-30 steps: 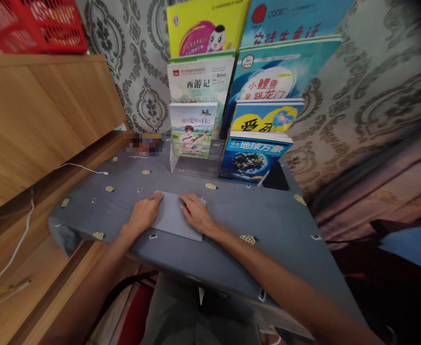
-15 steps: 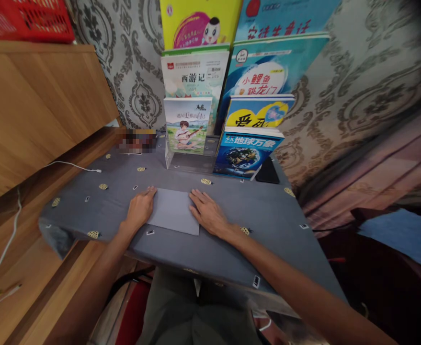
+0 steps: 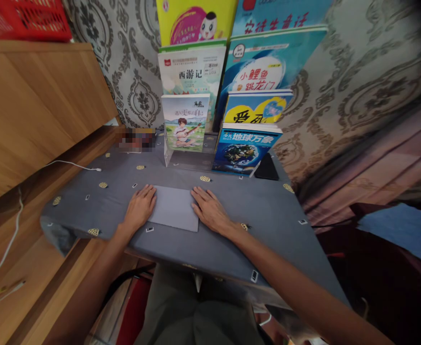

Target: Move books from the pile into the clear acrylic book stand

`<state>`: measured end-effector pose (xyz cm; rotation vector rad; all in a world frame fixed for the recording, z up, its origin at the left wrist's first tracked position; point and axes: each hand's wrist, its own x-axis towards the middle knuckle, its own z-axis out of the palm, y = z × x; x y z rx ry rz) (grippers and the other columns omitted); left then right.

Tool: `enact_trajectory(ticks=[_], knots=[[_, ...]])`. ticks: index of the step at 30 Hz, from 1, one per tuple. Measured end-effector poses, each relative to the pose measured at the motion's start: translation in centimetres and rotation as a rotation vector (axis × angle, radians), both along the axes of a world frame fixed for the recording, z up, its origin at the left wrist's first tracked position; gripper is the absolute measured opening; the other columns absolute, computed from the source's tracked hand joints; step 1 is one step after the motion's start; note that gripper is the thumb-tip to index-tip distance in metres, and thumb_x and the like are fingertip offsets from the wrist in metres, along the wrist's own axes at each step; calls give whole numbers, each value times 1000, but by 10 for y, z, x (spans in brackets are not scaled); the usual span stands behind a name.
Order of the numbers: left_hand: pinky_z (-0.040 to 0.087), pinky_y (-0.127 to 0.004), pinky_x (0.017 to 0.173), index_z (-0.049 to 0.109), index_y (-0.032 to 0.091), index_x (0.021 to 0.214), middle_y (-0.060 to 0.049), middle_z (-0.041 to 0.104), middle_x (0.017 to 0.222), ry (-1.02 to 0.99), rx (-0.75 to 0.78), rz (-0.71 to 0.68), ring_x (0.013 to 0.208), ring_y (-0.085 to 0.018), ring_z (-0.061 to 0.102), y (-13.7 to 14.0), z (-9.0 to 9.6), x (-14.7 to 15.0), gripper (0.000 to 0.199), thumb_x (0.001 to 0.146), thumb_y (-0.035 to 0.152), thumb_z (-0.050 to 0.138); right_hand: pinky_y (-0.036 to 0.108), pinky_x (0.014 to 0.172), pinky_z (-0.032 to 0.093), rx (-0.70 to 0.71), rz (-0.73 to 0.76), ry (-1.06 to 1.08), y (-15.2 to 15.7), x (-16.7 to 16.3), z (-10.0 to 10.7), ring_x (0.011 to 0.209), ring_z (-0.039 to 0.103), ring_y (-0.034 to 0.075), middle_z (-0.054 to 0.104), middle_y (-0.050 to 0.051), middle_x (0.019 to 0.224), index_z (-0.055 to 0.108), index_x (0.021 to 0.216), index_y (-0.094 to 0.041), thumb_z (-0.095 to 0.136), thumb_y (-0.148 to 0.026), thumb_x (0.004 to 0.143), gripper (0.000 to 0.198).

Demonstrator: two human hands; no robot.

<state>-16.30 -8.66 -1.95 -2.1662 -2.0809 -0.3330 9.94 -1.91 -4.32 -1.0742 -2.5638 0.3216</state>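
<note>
A pale grey-violet sheet of paper (image 3: pixel 174 208) lies flat near the front of the cloth-covered table (image 3: pixel 267 206); whether it is folded I cannot tell. My left hand (image 3: pixel 141 206) rests palm down over its left edge, fingers stretched forward. Along the right edge lies my right hand (image 3: pixel 211 208), also palm down with the fingers extended and slightly apart. Neither hand grips the sheet. Parts of both side edges are hidden under the fingers.
Behind the sheet stands a clear rack with several picture books (image 3: pixel 246 151). A black flat object (image 3: pixel 267 167) lies right of it. A white cable (image 3: pixel 75 164) crosses the table's left side. A wooden cabinet (image 3: pixel 45 100) holding a red basket (image 3: pixel 23 19) rises at the left.
My left hand has turned flatter, its fingers now more spread on the left edge. The right hand stays at the right edge, nearly unmoved. The view has shifted slightly.
</note>
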Motion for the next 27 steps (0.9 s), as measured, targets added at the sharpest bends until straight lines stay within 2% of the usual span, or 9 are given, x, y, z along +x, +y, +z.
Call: enact_trajectory(ticks=[3, 7, 11, 16, 24, 27], knots=[[38, -50, 118, 60, 15, 132, -14, 60, 143, 5, 23, -62, 138, -27, 52, -12, -5, 3, 38, 103, 27, 39, 54, 120, 31, 4, 25, 27, 0, 1, 0, 148, 37, 28, 47, 16, 155, 52, 145, -13, 43, -27, 99, 48], [40, -49, 118, 57, 20, 137, -12, 56, 147, -8, 48, -185, 137, -27, 53, -35, -12, 12, 44, 102, 44, 44, 54, 119, 32, 7, 87, 60, 0, 3, 0, 146, 41, 27, 50, 14, 153, 54, 143, -17, 43, -26, 99, 47], [35, -52, 120, 46, 21, 147, -15, 45, 156, 10, 30, -295, 145, -30, 43, -52, -15, 22, 67, 95, 63, 49, 54, 119, 33, 8, 86, 62, -1, 2, 4, 143, 45, 27, 52, 14, 152, 55, 142, -18, 44, -24, 98, 46], [28, -57, 121, 39, 17, 152, -22, 36, 160, 39, -24, -326, 150, -34, 31, -59, -19, 28, 90, 86, 77, 47, 54, 114, 39, 18, 61, 56, -10, 4, 11, 137, 49, 31, 56, 18, 146, 59, 137, -14, 48, -25, 98, 43], [23, -66, 119, 21, 18, 159, -27, 23, 163, 25, -121, -457, 154, -40, 17, -77, -19, 34, 119, 70, 91, 46, 56, 104, 47, 45, 43, 31, -54, 28, 19, 124, 54, 35, 59, 19, 140, 60, 135, -14, 55, -29, 97, 41], [23, -67, 118, 21, 18, 159, -27, 24, 163, 44, -97, -465, 153, -41, 18, -84, -18, 43, 115, 72, 88, 50, 58, 104, 47, 58, 25, 43, -75, 41, 15, 123, 53, 36, 59, 18, 140, 60, 136, -16, 56, -33, 97, 43]])
